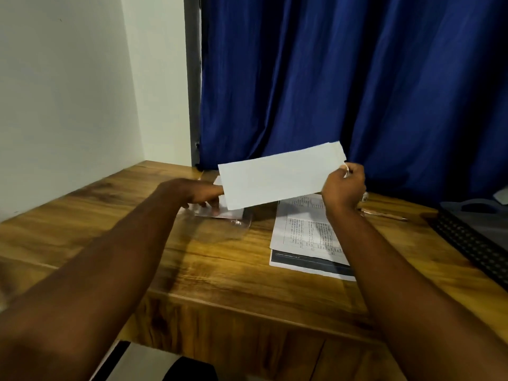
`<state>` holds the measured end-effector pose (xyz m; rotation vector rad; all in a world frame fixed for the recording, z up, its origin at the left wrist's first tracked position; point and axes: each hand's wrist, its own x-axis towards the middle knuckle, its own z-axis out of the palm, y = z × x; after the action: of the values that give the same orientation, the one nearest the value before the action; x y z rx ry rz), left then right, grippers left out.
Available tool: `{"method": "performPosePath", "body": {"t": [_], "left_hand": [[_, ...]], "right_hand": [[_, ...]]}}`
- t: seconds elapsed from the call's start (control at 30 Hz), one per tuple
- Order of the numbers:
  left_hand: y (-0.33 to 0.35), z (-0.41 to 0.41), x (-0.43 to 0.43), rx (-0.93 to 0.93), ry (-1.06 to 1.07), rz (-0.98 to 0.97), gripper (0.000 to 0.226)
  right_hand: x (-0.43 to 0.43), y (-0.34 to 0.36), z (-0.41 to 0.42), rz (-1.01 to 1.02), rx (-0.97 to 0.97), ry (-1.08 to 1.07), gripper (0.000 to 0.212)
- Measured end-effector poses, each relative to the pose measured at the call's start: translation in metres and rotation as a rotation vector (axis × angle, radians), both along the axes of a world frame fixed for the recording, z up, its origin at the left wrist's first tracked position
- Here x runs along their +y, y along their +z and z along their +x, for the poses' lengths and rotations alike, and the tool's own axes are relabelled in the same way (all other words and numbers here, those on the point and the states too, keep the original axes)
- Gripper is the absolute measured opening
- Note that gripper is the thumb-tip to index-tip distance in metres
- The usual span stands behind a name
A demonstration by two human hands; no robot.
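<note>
Printed sheets (305, 235) lie near right on the table (220, 265), partly under my right forearm. Farther left, my left hand (192, 192) reaches over a blurry plastic sleeve (236, 215), its fingertips hidden behind the white paper (277, 177), so its grip is unclear. My right hand (343, 188) pinches the paper's right end, raised above the table.

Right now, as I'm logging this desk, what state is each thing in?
white paper: lifted off the desk, tilted, pinched by right hand
left hand: at paper's left edge, grip hidden
plastic sleeve: flat on desk
printed sheets: flat, stacked
pen: lying flat
curtain: drawn shut
</note>
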<state>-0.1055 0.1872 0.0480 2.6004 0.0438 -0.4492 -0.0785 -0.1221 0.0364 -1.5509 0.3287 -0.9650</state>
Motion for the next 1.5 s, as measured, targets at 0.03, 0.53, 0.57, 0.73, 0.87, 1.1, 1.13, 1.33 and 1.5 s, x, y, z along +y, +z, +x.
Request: {"method": "performPosePath", "body": {"t": [0.03,0.53,0.57,0.73,0.87,1.1,1.13,1.33,1.5], "left_hand": [[0.002,-0.001,-0.002,0.015,-0.009,0.014,0.044],[-0.012,0.023,-0.059,-0.689,0.007,0.240,0.101],[-0.008,0.024,-0.074,-0.705,-0.088,0.220,0.108],[-0.005,0.036,-0.155,-0.698,-0.291,0.107,0.135],[-0.018,0.055,-0.192,-0.605,-0.378,0.134,0.133],[-0.034,0.075,-0.188,-0.668,-0.419,0.067,0.125],[-0.037,0.079,-0.184,-0.659,-0.417,0.073,0.127],[-0.053,0.077,-0.172,-0.573,-0.342,-0.005,0.126],[-0.067,0.082,-0.170,-0.603,-0.284,-0.058,0.085]], "right_hand": [[-0.005,-0.006,0.003,0.034,0.045,-0.002,0.021],[-0.033,-0.025,0.019,0.253,0.133,0.199,0.013],[-0.033,-0.024,0.020,0.267,0.145,0.230,0.015],[-0.033,-0.024,0.014,0.330,0.205,0.407,0.024],[-0.042,-0.021,0.002,0.341,0.278,0.535,0.024],[-0.085,-0.016,0.012,-0.070,0.328,0.468,0.017],[-0.092,-0.018,0.016,-0.215,0.330,0.425,0.015],[-0.099,-0.046,0.020,-0.908,0.469,0.525,0.029],[-0.100,-0.057,0.028,-1.314,0.643,0.593,0.065]]}}
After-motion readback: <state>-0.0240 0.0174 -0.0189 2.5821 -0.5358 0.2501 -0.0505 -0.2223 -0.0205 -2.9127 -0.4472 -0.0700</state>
